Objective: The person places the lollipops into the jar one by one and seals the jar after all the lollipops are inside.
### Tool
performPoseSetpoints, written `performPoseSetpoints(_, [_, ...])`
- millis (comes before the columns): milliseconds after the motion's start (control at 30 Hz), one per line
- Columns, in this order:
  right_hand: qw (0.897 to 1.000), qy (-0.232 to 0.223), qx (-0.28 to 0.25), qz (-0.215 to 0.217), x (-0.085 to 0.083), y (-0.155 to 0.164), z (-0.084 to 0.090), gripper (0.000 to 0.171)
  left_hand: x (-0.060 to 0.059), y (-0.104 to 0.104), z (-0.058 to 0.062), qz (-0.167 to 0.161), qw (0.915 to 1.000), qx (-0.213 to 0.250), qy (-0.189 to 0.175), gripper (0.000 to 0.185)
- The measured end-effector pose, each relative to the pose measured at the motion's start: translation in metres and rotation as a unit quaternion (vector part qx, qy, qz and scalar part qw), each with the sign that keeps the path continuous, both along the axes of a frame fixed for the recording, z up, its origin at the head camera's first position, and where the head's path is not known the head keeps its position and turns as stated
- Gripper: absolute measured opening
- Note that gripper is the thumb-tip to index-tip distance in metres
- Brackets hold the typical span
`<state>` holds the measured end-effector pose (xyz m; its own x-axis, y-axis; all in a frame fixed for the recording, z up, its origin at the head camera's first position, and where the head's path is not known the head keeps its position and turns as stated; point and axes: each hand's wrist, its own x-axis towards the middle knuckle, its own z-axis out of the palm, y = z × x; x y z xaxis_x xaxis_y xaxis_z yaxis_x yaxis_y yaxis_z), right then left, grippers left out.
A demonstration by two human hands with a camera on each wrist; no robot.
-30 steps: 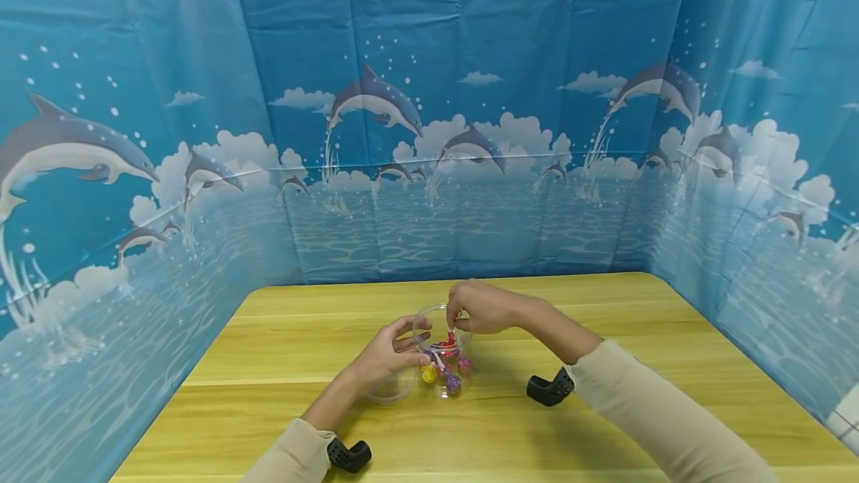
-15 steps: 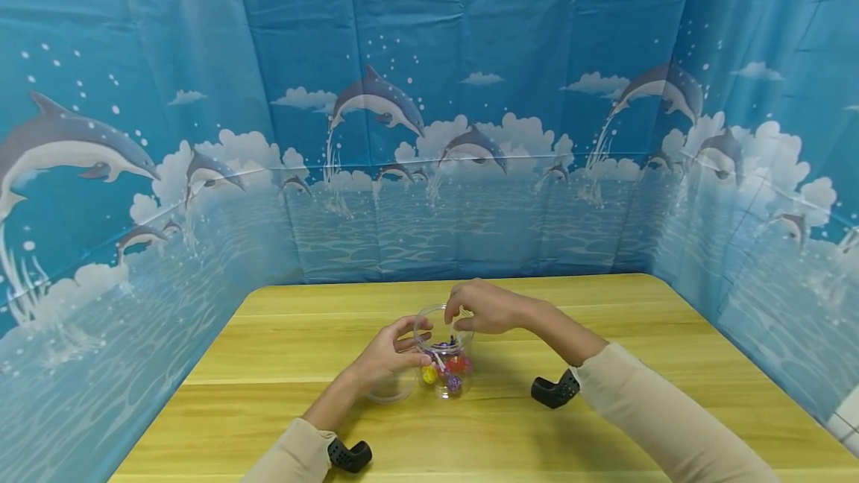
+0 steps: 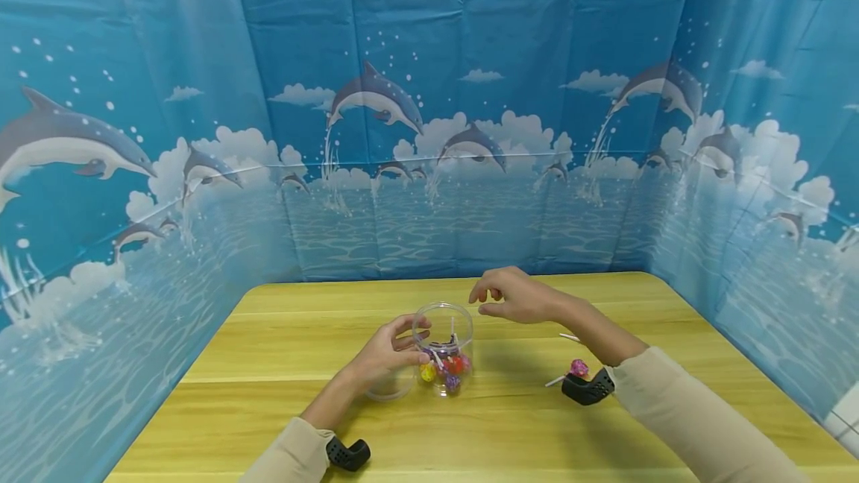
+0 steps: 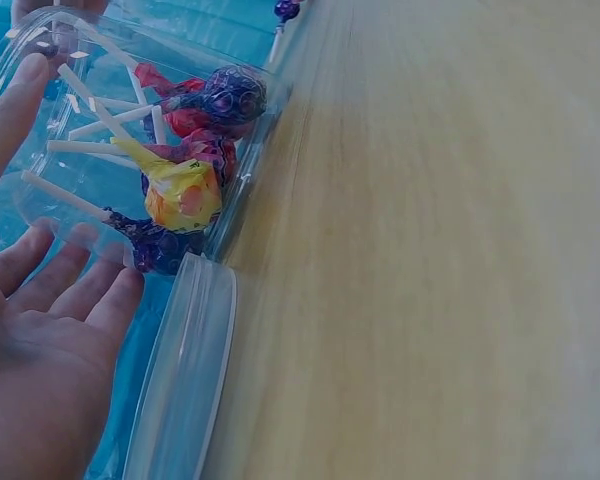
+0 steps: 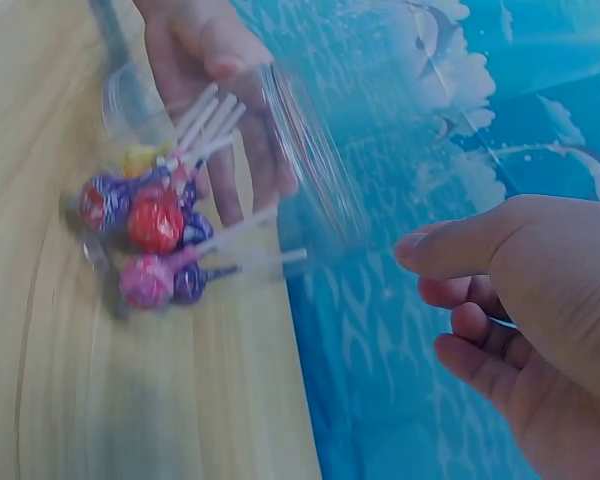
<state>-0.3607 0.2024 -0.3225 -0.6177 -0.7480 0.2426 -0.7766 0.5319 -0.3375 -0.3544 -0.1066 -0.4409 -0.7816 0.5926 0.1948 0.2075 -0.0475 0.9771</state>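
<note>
A clear plastic jar (image 3: 464, 335) stands upright on the table with its mouth uncovered. Several wrapped lollipops (image 3: 454, 365) lie inside, in yellow, red, pink and purple, their white sticks pointing mostly upward. My left hand (image 3: 385, 355) grips the jar's left side, thumb at the front and fingers behind. Just beside it a round clear lid (image 3: 385, 395) lies on the table. My right hand (image 3: 520, 295) hovers right of the jar's rim, its fingers loosely curled around nothing. In the right wrist view, the right thumb (image 5: 450, 248) is apart from the jar.
A pink lollipop (image 3: 579, 369) lies on the wooden table (image 3: 483, 438) under the right forearm. Another white stick (image 3: 570, 337) shows behind that arm. A dolphin-printed curtain (image 3: 403, 229) surrounds the table's back and sides.
A red lollipop pinched at the jar's mouth has dropped in among the others. My right hand has let go and moved up and right, uncovering a pink lollipop. My left hand keeps its grip.
</note>
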Motion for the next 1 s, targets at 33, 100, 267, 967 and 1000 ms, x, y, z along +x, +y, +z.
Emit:
performPoseSetpoints(33, [1.000, 0.000, 0.000, -0.005, 0.000, 0.004, 0.000, 0.015, 0.000, 0.000, 0.000, -0.001, 1.0000, 0.000, 0.001, 0.066])
performPoseSetpoints(100, [1.000, 0.001, -0.001, -0.011, 0.000, 0.011, -0.001, 0.015, -0.001, 0.000, -0.001, -0.002, 1.0000, 0.000, 0.002, 0.065])
performPoseSetpoints(267, [1.000, 0.005, -0.005, -0.023, 0.001, 0.027, 0.000, 0.014, -0.001, -0.001, -0.001, 0.001, 1.0000, 0.003, -0.001, 0.064])
performPoseSetpoints(967, [0.991, -0.055, -0.030, -0.118, -0.002, 0.097, -0.030, 0.013, -0.003, -0.001, -0.004, -0.001, 1.0000, 0.006, -0.001, 0.066])
performPoseSetpoints(1000, [0.991, -0.056, -0.032, -0.120, -0.003, 0.099, -0.032, 0.012, -0.003, -0.001, -0.004, 0.001, 1.0000, 0.004, 0.000, 0.065])
